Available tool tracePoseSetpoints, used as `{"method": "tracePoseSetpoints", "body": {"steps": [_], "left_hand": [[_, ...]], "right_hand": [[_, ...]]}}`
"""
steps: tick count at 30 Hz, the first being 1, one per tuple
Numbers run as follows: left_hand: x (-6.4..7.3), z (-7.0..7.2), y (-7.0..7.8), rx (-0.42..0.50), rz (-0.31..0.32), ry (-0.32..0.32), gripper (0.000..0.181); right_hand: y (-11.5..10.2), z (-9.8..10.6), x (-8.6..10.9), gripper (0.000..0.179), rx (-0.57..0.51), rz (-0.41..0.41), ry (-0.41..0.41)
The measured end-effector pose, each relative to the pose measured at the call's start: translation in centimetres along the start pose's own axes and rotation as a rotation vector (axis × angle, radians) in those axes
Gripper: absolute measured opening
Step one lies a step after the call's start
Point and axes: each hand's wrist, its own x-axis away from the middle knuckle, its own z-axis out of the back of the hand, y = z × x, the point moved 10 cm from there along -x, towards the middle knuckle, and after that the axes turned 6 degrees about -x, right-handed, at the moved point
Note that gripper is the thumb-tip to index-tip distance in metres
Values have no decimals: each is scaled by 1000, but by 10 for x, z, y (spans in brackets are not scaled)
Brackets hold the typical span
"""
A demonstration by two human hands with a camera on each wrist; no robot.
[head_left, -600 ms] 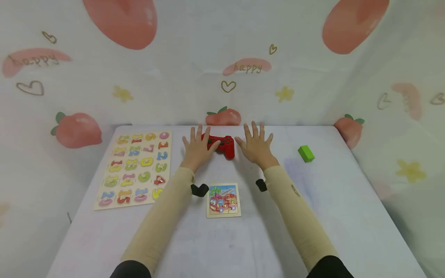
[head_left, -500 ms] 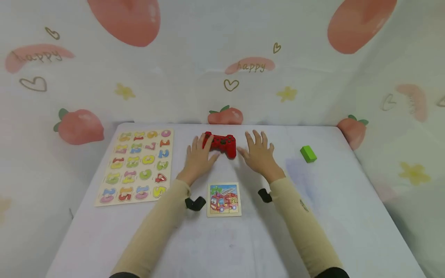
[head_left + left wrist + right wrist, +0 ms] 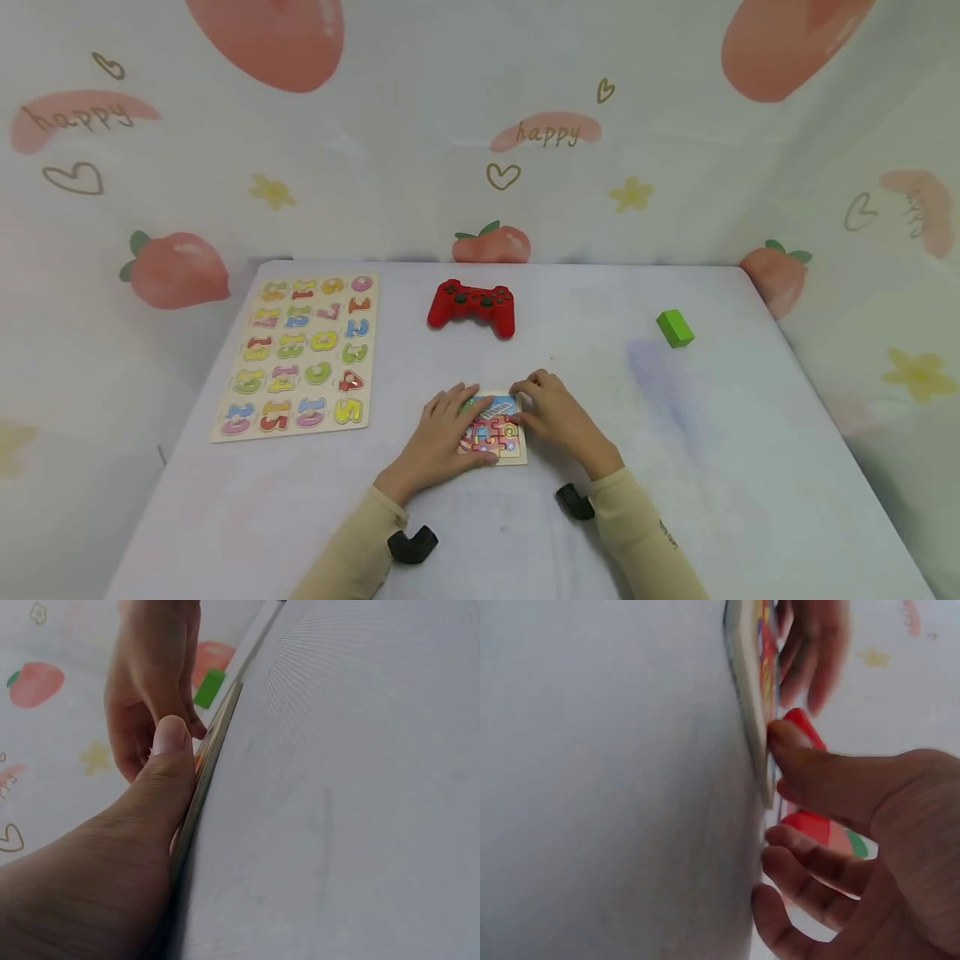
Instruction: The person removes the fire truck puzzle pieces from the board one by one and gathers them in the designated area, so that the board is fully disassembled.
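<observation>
A small wooden jigsaw puzzle point(image 3: 497, 433) with a fire engine picture lies on the table between both hands. My left hand point(image 3: 442, 433) rests over its left side, fingers spread at the upper edge. The left thumb point(image 3: 171, 739) lies along the near edge in the left wrist view. From the right, my right hand point(image 3: 561, 421) holds the puzzle's upper right corner, thumb and forefinger close together. In the right wrist view the right thumb point(image 3: 802, 761) presses on the board's edge, while the other fingers curl beside it.
Behind the puzzle lies a red game controller point(image 3: 472, 307). A wooden number board point(image 3: 300, 362) is at the left, and a green block point(image 3: 675, 328) at the back right. A patterned cloth point(image 3: 390, 167) hangs behind the white table point(image 3: 750, 467).
Both hands have come back toward the near side, from around the red game controller to the jigsaw puzzle. The right hand's spread fingers have curled in at the puzzle's corner.
</observation>
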Motion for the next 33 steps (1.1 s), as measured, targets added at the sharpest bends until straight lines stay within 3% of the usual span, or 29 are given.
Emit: {"method": "tracePoseSetpoints", "body": {"steps": [5, 11, 15, 20, 25, 33], "left_hand": [[2, 2, 3, -4, -45, 4, 74], [3, 2, 15, -47, -156, -22, 69], [3, 0, 18, -73, -187, -24, 66], [2, -3, 17, -90, -187, -27, 65], [2, -8, 14, -95, -154, -45, 62], [3, -2, 10, -70, -109, -19, 58]], "right_hand": [[-2, 0, 1, 29, -8, -14, 9], [-9, 3, 3, 22, 2, -15, 55], [-11, 3, 2, 18, -3, -41, 50], [-7, 6, -4, 18, -37, -98, -6], [-4, 3, -8, 20, -6, -150, -62], [-10, 0, -9, 22, 10, -143, -57]]}}
